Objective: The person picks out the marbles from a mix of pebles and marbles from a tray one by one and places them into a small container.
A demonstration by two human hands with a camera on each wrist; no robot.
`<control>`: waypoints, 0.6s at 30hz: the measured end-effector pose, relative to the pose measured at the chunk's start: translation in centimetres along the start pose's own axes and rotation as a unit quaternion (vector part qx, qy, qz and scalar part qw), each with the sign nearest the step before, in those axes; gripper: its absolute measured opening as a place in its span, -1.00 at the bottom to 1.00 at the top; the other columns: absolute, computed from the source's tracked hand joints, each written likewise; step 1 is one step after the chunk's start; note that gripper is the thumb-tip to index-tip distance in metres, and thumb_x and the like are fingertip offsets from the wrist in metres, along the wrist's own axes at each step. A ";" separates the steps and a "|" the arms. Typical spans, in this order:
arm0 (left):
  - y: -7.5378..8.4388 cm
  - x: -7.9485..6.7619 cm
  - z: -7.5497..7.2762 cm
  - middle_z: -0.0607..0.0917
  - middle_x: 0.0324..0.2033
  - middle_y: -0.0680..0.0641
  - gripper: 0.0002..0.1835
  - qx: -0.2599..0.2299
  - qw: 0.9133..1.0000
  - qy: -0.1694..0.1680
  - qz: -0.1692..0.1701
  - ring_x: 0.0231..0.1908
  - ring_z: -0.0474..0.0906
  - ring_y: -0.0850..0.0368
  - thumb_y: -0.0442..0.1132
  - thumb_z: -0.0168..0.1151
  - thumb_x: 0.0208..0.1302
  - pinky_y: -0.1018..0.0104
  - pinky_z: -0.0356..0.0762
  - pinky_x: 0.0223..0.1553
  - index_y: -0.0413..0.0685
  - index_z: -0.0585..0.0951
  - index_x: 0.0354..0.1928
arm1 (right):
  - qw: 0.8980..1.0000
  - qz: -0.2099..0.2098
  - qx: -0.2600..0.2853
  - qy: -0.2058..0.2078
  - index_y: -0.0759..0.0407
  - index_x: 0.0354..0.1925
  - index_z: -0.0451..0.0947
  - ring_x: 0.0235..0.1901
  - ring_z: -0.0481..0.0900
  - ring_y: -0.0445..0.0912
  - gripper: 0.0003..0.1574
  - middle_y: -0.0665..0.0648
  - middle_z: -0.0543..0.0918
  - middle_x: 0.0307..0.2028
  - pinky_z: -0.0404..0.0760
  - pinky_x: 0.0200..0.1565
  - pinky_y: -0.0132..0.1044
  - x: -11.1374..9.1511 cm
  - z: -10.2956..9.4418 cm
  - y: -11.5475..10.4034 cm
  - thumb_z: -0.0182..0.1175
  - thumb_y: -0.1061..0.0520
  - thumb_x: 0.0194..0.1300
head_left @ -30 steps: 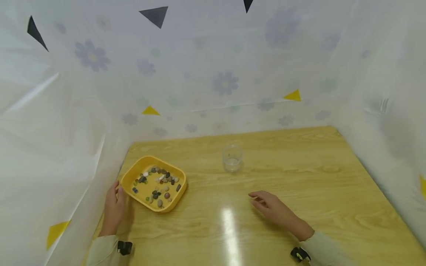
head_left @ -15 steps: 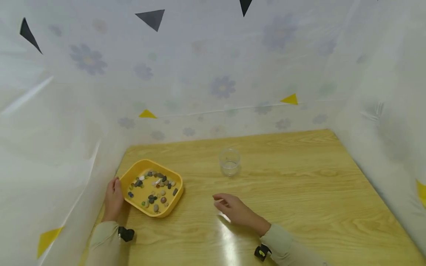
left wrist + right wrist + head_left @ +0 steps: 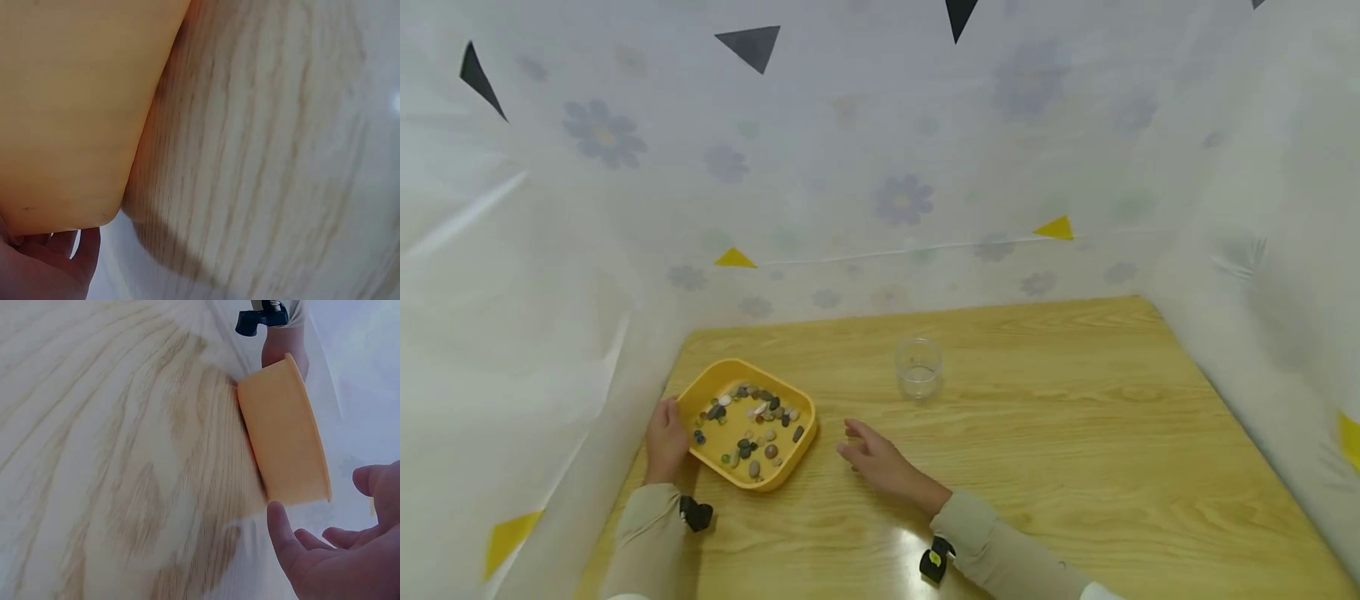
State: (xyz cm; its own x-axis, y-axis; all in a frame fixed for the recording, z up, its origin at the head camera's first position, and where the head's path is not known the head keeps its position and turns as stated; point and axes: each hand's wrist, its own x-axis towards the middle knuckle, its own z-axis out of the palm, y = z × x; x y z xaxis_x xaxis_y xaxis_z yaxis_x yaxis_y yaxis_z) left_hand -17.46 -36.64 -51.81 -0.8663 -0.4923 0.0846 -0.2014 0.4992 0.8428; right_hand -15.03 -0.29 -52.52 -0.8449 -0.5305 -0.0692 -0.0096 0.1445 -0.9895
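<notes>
A yellow plastic tray holds several small pebbles and glass marbles at the left of the table. My left hand holds the tray's left side, thumb at the rim. In the left wrist view, the left hand's curled fingers lie against the tray's end. My right hand is over the table to the right of the tray, apart from it and holding nothing. Its fingers are spread and loosely bent in the right wrist view. A clear glass cup stands upright at mid-table.
The wood-grain table is enclosed at the back and sides by whitish plastic sheeting printed with flowers. Yellow and black triangles are stuck on the sheeting. Each wrist wears a small black device.
My right hand has moved left across the table, from below right of the cup toward the tray. The left hand, beside the tray earlier, now holds its edge.
</notes>
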 end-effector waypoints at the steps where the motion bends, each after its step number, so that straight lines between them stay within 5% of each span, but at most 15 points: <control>1: 0.1 -0.1 0.0 0.39 0.07 -0.41 -0.46 -0.001 1.000 0.002 0.001 0.02 0.30 -0.24 -0.07 -0.42 0.51 -0.10 0.17 0.13 -0.43 0.30 0.17 | 1.000 0.005 -0.002 0.003 0.29 0.38 0.03 0.08 0.47 0.08 -0.28 0.35 0.25 0.27 0.57 -0.13 -0.20 0.2 0.2 -0.1 -0.02 0.00 0.43; 11: 1.4 0.0 2.1 0.39 0.09 -0.42 -0.50 0.025 0.999 -0.002 0.031 0.06 0.31 -0.30 -0.13 -0.40 0.51 -0.12 0.18 0.14 -0.41 0.32 0.17 | 0.996 0.029 -0.065 0.047 0.25 0.35 0.12 0.13 0.40 0.09 -0.23 0.28 0.34 0.21 0.43 0.07 -0.05 2.0 0.9 0.3 -0.04 -0.18 0.39; 18: 2.6 -0.7 4.2 0.44 0.06 -0.35 -0.53 -0.003 0.999 -0.014 0.036 -0.01 0.38 -0.21 -0.09 -0.34 0.51 -0.06 0.27 0.07 -0.31 0.36 0.17 | 0.995 0.026 -0.041 0.088 0.23 0.36 0.10 0.14 0.39 0.05 -0.17 0.23 0.36 0.20 0.40 0.10 -0.07 2.2 0.3 0.4 -0.07 -0.26 0.37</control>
State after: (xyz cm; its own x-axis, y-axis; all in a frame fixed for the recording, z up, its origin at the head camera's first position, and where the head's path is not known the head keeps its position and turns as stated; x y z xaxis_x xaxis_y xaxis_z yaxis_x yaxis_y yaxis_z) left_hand -19.28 -32.02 -51.92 -0.8906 -0.4357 0.1305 -0.1356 0.5281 0.8383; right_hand -16.73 -1.71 -53.08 -0.9260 -0.3669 -0.0888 -0.0016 0.2391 -0.9710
